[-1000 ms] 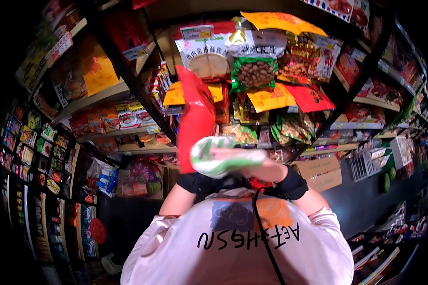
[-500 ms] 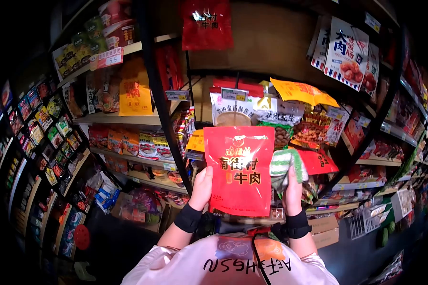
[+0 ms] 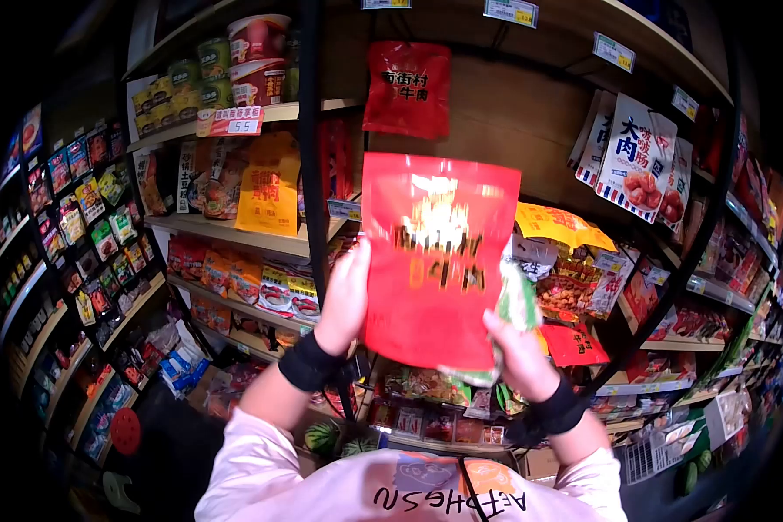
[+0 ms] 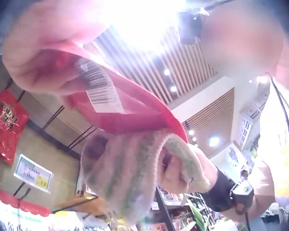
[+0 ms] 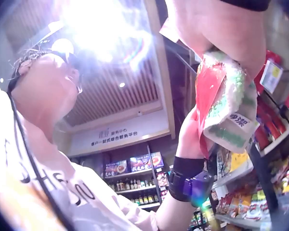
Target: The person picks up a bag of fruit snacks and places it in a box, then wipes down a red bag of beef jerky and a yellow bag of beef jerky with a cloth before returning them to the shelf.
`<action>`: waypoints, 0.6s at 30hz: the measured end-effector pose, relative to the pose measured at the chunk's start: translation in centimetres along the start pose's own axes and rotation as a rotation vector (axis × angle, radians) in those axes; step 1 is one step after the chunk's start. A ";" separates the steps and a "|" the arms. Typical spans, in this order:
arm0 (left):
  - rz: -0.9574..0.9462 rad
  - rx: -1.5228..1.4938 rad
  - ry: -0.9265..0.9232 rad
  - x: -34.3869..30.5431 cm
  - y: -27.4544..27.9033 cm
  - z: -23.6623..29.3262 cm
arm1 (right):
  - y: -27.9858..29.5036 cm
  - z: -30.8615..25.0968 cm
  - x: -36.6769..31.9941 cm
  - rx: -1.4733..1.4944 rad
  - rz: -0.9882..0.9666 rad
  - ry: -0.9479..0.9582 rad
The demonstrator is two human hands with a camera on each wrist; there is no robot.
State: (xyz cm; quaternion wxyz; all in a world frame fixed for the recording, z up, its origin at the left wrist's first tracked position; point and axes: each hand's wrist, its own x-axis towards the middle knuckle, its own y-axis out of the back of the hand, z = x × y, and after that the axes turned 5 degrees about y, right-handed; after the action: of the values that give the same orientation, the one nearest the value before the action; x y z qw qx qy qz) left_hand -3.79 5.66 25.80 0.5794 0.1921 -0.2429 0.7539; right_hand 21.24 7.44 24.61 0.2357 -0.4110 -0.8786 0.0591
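Note:
A red food pouch (image 3: 431, 313) with black and gold lettering stands upright in front of the person, its printed face toward the head camera. My left hand (image 3: 344, 291) grips its left edge, fingers behind it. At the lower right edge, my right hand (image 3: 524, 358) holds a green-and-white striped cloth (image 3: 518, 300), thumb on the pouch's front. In the left wrist view the cloth (image 4: 130, 168) is bunched over the fingers against the pouch, near a white barcode label (image 4: 102, 89) on its back. The right wrist view shows the cloth (image 5: 231, 130) hanging beside the pouch's edge.
A similar red pouch (image 3: 407, 91) hangs on a hook behind. White sausage pouches (image 3: 635, 157) hang at right, and yellow pouches (image 3: 561, 228) stick out lower down. Shelves with snack bags and an orange pouch (image 3: 270, 187) stand at left, beyond a black upright post (image 3: 311, 130).
The pouch first appeared edge-on with the cloth blurred across it, then turned its face to the head camera. Since then it has risen nearer the camera, and the right hand's cloth has shifted down its right edge.

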 end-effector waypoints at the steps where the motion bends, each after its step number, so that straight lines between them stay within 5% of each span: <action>1: -0.068 -0.114 -0.001 1.6 -0.4 2.4 | -0.5 -1.4 1.5 0.015 -0.027 0.018; 2: -0.091 -0.161 -0.015 3.4 -0.5 4.0 | -1.2 -3.1 3.4 -0.134 -0.072 0.152; 5: -0.217 -0.286 -0.009 10.3 0.4 6.4 | -3.3 -7.6 9.1 -0.064 -0.112 0.110; 9: -0.152 -0.398 0.001 18.6 1.9 7.1 | -4.1 -12.2 17.1 -0.238 -0.158 0.194; 18: -0.101 -0.363 -0.080 25.0 4.4 8.3 | -5.8 -14.0 25.0 -0.349 -0.057 0.209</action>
State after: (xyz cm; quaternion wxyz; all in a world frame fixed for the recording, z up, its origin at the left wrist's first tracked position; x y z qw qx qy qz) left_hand -14.29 19.32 46.19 0.6314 0.1262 -0.3880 0.6594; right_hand 9.88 21.14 47.85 0.2521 -0.4245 -0.8577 -0.1437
